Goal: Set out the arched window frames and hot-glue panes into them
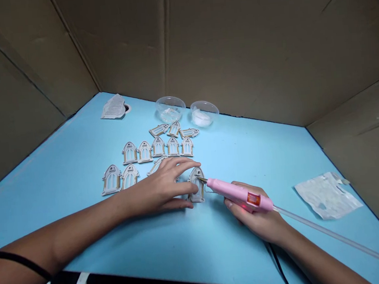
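The left hand [162,185] lies flat, fingers spread, pinning a small arched window piece [197,184] at its fingertips. The right hand [259,217] grips a pink glue gun [237,193], its long axis pointing left, nozzle touching the piece. Beyond the left hand lie more window pieces [159,148]; farther, two clear bowls [187,109], contents unclear. Open blue table [184,247] lies nearer.

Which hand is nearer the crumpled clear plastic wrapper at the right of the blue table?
Right. The right hand, holding the pink glue gun, lies just left of the wrapper; the left hand is farther left.
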Motion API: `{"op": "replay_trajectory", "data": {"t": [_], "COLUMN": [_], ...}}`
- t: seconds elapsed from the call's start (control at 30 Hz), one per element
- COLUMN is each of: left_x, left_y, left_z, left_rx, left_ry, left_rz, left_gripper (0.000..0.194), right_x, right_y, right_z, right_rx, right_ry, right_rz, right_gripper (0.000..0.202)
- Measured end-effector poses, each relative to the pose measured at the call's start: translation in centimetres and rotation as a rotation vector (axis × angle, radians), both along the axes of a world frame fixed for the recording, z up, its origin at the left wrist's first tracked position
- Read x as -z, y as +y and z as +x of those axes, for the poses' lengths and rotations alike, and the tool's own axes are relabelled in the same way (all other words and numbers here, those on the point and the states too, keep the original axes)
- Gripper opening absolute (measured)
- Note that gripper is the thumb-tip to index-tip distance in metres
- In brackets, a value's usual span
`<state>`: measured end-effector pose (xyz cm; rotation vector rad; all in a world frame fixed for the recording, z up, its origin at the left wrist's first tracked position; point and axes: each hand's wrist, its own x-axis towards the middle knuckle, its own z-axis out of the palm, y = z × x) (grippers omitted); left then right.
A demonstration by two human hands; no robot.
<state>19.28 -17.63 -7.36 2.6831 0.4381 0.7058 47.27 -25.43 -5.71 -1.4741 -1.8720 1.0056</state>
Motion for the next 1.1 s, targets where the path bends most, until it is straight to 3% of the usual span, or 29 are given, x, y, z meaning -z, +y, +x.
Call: {"op": "replay_trajectory", "data": {"t": [0.2,0.5,1.1], "left_x": [0.37,0.08,0.23], "left_y": [0.01,-0.33,-0.63], "left_z": [0.0,0.52,0.71], "left_rx": [0.008,0.004,-0.029], "left_ry": [-0.093,-0.211,-0.164], "left_rz": [-0.071,-0.22,-0.081], "left_gripper": [0.024,0.036,0.016], "right_x": [-0.49,-0.74,0.12], "right_y": [0.04,-0.03,-0.63], "right_z": [-0.57,-0.86,-0.08], "right_rx": [-0.025,-0.025,-0.079], "right_ry": [-0.032,-0.013,-0.09], "right_rz": [0.155,0.201,0.33], "right_gripper": [0.027,0.028,0.025]}}
